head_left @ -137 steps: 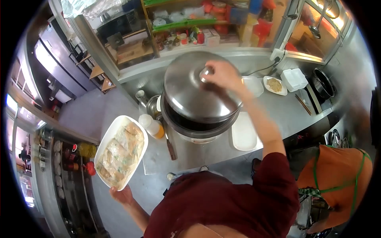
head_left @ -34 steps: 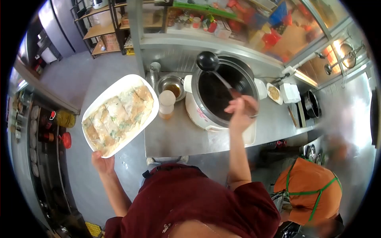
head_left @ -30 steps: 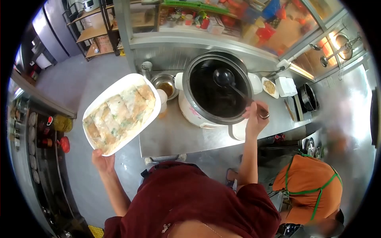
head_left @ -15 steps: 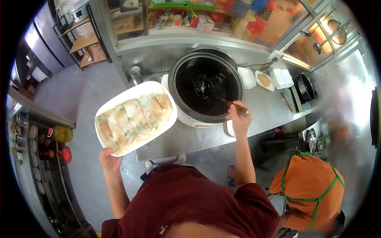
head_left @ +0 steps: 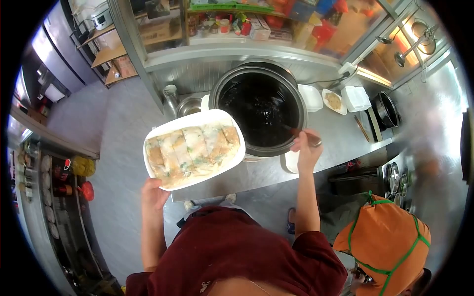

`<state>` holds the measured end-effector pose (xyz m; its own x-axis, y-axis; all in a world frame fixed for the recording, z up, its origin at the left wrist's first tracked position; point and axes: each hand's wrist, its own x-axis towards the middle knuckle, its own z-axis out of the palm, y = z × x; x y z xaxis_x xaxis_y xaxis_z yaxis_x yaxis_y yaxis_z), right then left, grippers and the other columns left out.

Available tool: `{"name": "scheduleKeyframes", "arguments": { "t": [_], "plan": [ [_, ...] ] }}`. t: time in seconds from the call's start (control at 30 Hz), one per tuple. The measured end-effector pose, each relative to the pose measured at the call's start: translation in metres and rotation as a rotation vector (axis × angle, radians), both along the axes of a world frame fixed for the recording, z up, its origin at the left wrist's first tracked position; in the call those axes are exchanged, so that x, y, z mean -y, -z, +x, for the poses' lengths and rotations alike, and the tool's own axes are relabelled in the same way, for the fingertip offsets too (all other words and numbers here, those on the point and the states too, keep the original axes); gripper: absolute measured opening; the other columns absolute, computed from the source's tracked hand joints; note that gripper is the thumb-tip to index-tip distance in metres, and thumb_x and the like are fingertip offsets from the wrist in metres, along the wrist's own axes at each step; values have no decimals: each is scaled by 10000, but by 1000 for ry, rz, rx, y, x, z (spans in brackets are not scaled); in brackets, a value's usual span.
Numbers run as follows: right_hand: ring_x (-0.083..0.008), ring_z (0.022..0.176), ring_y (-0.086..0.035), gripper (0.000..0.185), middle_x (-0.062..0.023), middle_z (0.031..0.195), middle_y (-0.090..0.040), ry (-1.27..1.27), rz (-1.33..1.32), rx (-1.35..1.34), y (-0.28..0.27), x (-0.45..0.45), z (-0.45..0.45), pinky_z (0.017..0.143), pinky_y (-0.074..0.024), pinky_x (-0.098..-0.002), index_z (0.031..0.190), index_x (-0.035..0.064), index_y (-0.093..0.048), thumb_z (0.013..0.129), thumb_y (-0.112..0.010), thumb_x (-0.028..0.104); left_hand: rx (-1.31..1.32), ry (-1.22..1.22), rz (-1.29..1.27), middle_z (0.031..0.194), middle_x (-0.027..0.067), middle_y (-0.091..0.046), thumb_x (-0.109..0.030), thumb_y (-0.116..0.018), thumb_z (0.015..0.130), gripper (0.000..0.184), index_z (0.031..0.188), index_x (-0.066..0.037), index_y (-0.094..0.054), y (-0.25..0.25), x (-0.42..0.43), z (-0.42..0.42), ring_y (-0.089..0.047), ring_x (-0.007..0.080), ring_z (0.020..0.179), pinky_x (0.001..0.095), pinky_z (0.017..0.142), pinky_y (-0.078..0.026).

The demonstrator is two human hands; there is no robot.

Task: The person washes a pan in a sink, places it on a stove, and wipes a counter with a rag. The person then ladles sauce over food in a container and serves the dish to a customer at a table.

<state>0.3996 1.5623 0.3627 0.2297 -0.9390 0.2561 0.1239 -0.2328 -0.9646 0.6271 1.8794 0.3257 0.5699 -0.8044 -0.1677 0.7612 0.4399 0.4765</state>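
Note:
My left hand (head_left: 155, 193) grips the lower left edge of a white oval dish (head_left: 197, 184) of filled, cut rice-noodle rolls (head_left: 190, 148). The dish overlaps the near left side of a large round pot (head_left: 301, 121) of dark liquid (head_left: 256, 103). Over the pot's near right rim, my right hand (head_left: 307, 148) is closed around the brown handle of a ladle (head_left: 314, 140). The ladle's bowl is hidden in the liquid.
Behind the dish are a metal bowl (head_left: 189, 106) and a metal shaker (head_left: 170, 93). White containers (head_left: 311, 97), a plate of food (head_left: 335, 101), chopsticks (head_left: 362, 129) and a black pan (head_left: 386, 109) lie right of the pot. A person in an orange apron (head_left: 387, 237) is at the lower right.
The lid seen earlier is off the pot. The ladle has gone down into the dark liquid, in my right hand. My left hand has brought the dish rightward, up against the pot.

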Motion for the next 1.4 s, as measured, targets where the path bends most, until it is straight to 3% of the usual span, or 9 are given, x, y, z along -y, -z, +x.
{"name": "scheduleKeyframes", "arguments": {
  "t": [0.13, 0.43, 0.7, 0.87, 1.13, 1.4],
  "plan": [
    [-120, 381, -463, 181, -94, 570, -529, 103, -7, 32, -22, 1, -2, 375, -363, -214, 882, -17, -509, 808, -535, 147, -4, 34, 32, 1176, 180, -457, -51, -516, 648, 579, 1191, 68, -354, 0, -1, 4, -482, 291, 1058, 393, 897, -400],
    [-127, 357, -464, 141, -107, 569, -536, 128, -100, 101, -81, -27, -7, 354, -355, -211, 872, -9, -516, 806, -539, 113, -55, 140, -13, 1170, 177, -461, -33, -508, 648, 561, 1179, 75, -365, 12, 5, 18, -474, 280, 1066, 385, 917, -383],
    [-121, 349, -457, 136, -106, 581, -556, 1, -151, 136, -128, -63, -3, 326, -354, -206, 908, 13, -524, 824, -499, 117, -136, 230, -106, 1189, 162, -441, 3, -482, 680, 541, 1197, 62, -334, 9, 8, 21, -458, 264, 1085, 361, 924, -384],
    [-116, 351, -436, 167, -95, 577, -549, -103, -111, 131, -131, -80, 4, 325, -335, -190, 917, 21, -505, 832, -487, 164, -121, 218, -123, 1204, 152, -425, 2, -483, 686, 563, 1218, 45, -305, 7, 9, 18, -457, 253, 1088, 343, 923, -388],
    [-157, 336, -455, 169, -154, 605, -567, -399, -20, 189, -130, -103, 26, 348, -373, -218, 937, -16, -458, 806, -485, 88, -96, 185, -112, 1194, 152, -432, 4, -470, 686, 559, 1217, 42, -299, 3, 10, 13, -475, 257, 1066, 338, 902, -414],
    [-164, 378, -500, 155, -136, 655, -556, -520, 3, 180, -126, -109, 31, 392, -429, -232, 909, -17, -472, 771, -517, 37, -81, 114, -97, 1175, 148, -450, 0, -482, 683, 541, 1198, 38, -320, 1, 7, 5, -482, 254, 1058, 337, 906, -410]
  ]
}}
